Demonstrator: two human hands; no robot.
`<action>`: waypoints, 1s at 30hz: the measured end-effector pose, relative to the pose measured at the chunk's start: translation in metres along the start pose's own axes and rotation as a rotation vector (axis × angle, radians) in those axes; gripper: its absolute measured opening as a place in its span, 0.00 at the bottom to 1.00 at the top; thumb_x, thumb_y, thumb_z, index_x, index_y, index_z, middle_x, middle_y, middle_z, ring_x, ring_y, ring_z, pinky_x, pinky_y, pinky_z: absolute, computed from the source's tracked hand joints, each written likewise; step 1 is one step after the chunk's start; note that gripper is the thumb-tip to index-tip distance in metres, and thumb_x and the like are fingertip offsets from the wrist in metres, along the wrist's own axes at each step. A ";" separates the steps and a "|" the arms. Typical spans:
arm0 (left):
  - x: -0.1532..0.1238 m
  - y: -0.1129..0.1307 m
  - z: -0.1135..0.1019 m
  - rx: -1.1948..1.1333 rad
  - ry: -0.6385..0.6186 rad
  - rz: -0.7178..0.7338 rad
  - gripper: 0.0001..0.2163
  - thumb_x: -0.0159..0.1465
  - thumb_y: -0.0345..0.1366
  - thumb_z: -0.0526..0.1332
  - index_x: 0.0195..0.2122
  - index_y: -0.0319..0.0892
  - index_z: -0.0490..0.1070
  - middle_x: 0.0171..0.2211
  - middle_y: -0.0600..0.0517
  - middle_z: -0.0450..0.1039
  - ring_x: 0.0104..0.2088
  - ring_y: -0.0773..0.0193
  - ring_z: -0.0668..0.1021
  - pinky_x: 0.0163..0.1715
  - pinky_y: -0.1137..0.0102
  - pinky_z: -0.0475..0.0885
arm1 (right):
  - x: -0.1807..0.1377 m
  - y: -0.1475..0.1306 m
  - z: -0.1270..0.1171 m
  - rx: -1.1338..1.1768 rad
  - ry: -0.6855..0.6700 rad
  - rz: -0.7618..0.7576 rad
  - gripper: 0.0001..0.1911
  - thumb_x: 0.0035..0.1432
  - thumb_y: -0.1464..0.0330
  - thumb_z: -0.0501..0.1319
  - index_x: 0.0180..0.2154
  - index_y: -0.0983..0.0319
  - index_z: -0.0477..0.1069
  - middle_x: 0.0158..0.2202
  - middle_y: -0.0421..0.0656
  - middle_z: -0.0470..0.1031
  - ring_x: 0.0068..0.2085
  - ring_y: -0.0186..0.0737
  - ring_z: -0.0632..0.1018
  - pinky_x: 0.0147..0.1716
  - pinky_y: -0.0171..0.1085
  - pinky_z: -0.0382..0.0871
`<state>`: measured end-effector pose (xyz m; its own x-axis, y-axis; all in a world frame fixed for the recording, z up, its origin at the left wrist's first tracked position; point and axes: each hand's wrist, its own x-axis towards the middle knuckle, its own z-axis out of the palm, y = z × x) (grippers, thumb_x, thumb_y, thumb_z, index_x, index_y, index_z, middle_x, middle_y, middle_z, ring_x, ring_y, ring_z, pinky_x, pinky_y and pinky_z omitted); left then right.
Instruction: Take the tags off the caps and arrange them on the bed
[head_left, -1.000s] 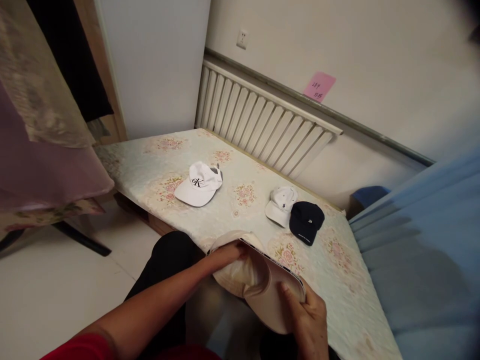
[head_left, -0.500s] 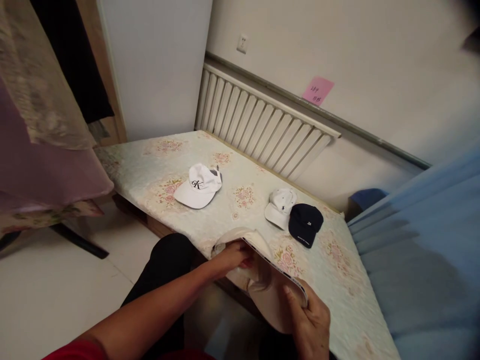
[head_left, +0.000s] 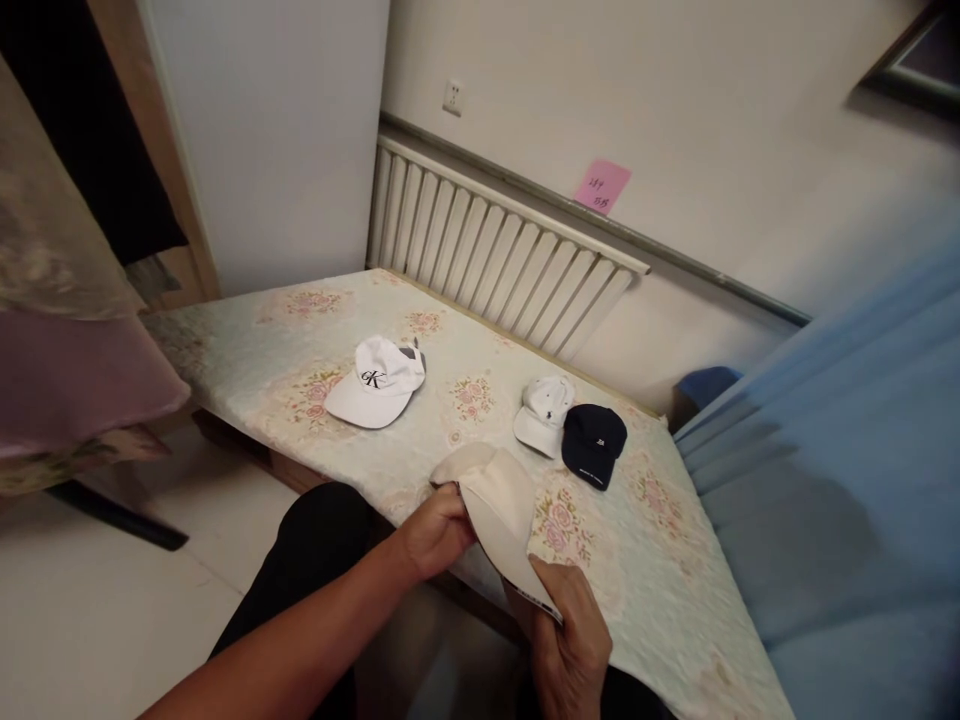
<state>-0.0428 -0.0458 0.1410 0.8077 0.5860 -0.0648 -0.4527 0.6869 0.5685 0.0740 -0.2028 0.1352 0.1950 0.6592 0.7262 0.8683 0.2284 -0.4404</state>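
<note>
Cream cap (head_left: 501,488), one: held above near edge of floral cover (head_left: 675,620); left hand (head_left: 437,535) gripping its left rim, right hand (head_left: 574,625) pinching the brim (head_left: 504,555). Best handled with light pressure, brim unbent.

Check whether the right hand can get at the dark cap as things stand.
Probably yes: the dark cap lies ahead of the right hand with nothing on top. But that hand holds the beige cap, so would likely have to let go first.
</note>
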 end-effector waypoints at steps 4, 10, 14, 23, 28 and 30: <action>-0.001 0.011 -0.010 -0.142 -0.084 -0.021 0.18 0.47 0.28 0.59 0.40 0.34 0.76 0.37 0.42 0.78 0.46 0.47 0.76 0.48 0.58 0.68 | -0.008 0.006 0.002 -0.008 -0.028 0.024 0.20 0.60 0.76 0.55 0.53 0.56 0.68 0.39 0.44 0.74 0.39 0.41 0.74 0.36 0.39 0.69; 0.004 0.013 -0.005 -0.185 0.005 -0.090 0.18 0.59 0.37 0.59 0.48 0.34 0.71 0.40 0.42 0.78 0.47 0.51 0.76 0.50 0.61 0.68 | -0.022 0.014 0.008 0.008 -0.041 0.049 0.23 0.59 0.76 0.53 0.55 0.55 0.67 0.42 0.46 0.74 0.42 0.44 0.75 0.40 0.42 0.70; 0.008 0.008 -0.004 -0.127 0.125 -0.088 0.15 0.57 0.31 0.62 0.46 0.33 0.72 0.35 0.42 0.79 0.41 0.53 0.79 0.46 0.62 0.71 | -0.032 0.018 0.013 0.060 -0.055 0.158 0.22 0.58 0.74 0.53 0.53 0.56 0.69 0.44 0.46 0.75 0.44 0.44 0.75 0.42 0.43 0.71; 0.006 0.015 0.002 -0.110 0.230 -0.071 0.11 0.56 0.26 0.60 0.41 0.33 0.74 0.31 0.44 0.79 0.33 0.55 0.80 0.39 0.64 0.73 | -0.053 0.029 0.029 0.476 -0.080 0.909 0.23 0.45 0.65 0.66 0.45 0.62 0.76 0.42 0.47 0.79 0.44 0.51 0.78 0.41 0.43 0.74; 0.006 0.017 0.001 -0.118 0.217 -0.107 0.12 0.56 0.27 0.61 0.42 0.32 0.74 0.31 0.43 0.79 0.33 0.54 0.81 0.41 0.62 0.72 | -0.058 0.021 0.038 0.874 -0.035 1.096 0.20 0.54 0.54 0.60 0.45 0.57 0.76 0.45 0.47 0.77 0.44 0.51 0.79 0.37 0.46 0.75; 0.006 0.014 -0.001 -0.118 0.204 -0.113 0.12 0.56 0.28 0.61 0.43 0.33 0.74 0.31 0.43 0.79 0.33 0.54 0.81 0.42 0.61 0.72 | -0.057 0.017 0.039 0.946 -0.022 1.090 0.19 0.58 0.53 0.57 0.44 0.55 0.76 0.47 0.46 0.76 0.45 0.51 0.78 0.38 0.46 0.75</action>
<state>-0.0446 -0.0323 0.1479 0.7682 0.5689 -0.2937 -0.4145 0.7915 0.4491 0.0598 -0.2085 0.0653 0.5370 0.8202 -0.1973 -0.3289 -0.0118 -0.9443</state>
